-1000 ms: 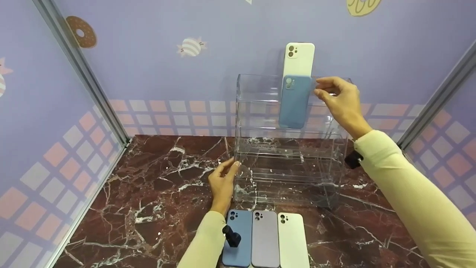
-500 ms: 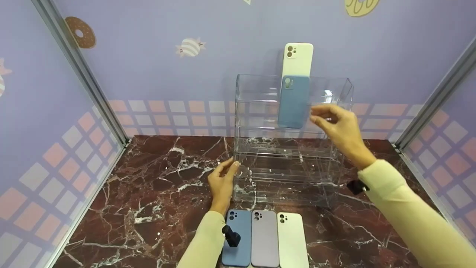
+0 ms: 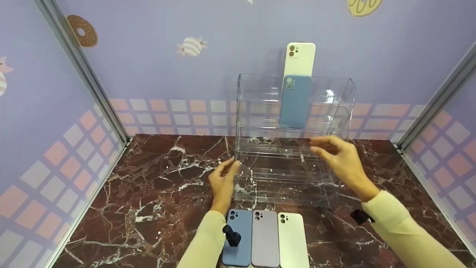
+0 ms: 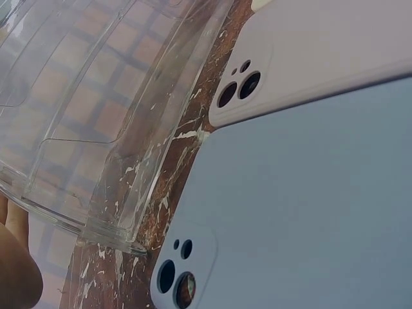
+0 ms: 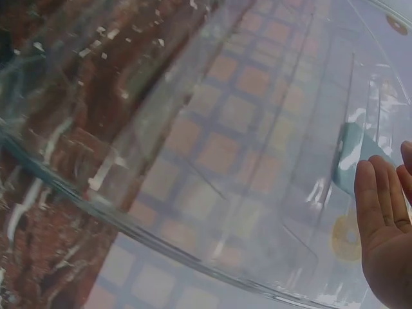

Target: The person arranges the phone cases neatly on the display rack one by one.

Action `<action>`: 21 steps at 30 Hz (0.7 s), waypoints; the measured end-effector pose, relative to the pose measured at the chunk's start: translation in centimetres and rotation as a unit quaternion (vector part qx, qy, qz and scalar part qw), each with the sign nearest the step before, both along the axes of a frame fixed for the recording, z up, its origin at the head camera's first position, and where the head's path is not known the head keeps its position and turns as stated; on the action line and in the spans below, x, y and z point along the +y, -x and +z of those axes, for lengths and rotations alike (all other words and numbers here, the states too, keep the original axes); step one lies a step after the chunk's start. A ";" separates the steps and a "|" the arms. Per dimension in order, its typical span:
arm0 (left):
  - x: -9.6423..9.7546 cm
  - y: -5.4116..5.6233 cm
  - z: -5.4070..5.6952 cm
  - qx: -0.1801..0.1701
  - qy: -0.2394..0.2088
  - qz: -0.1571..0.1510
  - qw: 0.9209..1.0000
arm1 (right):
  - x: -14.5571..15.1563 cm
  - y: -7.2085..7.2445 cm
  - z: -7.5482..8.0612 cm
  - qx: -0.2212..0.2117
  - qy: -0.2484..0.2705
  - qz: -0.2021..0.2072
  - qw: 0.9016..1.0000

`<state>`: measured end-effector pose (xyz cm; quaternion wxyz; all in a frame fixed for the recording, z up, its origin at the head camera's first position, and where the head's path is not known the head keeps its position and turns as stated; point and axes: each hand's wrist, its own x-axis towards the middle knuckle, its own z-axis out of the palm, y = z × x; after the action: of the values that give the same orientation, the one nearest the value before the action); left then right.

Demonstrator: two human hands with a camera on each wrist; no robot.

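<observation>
A clear tiered display rack stands on the table, holding a white phone case upright in its top tier. One tier below leans a blue phone case. My left hand touches the rack's left side panel with its fingertips and thumb, seen also at the lower left of the left wrist view. In front of the rack's right part hovers my right hand, fingers bent loosely towards the thumb with nothing between them. In the right wrist view its fingers overlap the blue case behind the clear plastic.
Flat on the table before the rack lie three more phone cases in a row: blue, greyish lilac and white. The left forearm partly covers the blue one. Purple patterned walls enclose the dark red marbled table.
My right hand has moved down from beside the upper blue case to the rack's middle tiers. The left hand and all the cases have stayed put.
</observation>
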<state>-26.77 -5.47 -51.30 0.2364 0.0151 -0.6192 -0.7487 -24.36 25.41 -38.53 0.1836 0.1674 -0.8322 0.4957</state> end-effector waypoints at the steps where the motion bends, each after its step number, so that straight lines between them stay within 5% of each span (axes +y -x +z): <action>1: 0.0 0.0 0.0 -0.001 0.002 0.001 1.000 | 0.0 -0.3 -0.3 -0.002 0.004 0.000 1.000; 21: 0.1 -0.1 0.1 0.001 0.002 0.000 1.000 | -0.3 -4.0 -7.4 -0.055 0.032 0.010 0.998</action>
<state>-26.69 -5.40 -51.22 0.2373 0.0134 -0.6205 -0.7473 -20.32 25.10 -45.98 0.1377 0.1421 -0.8230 0.5325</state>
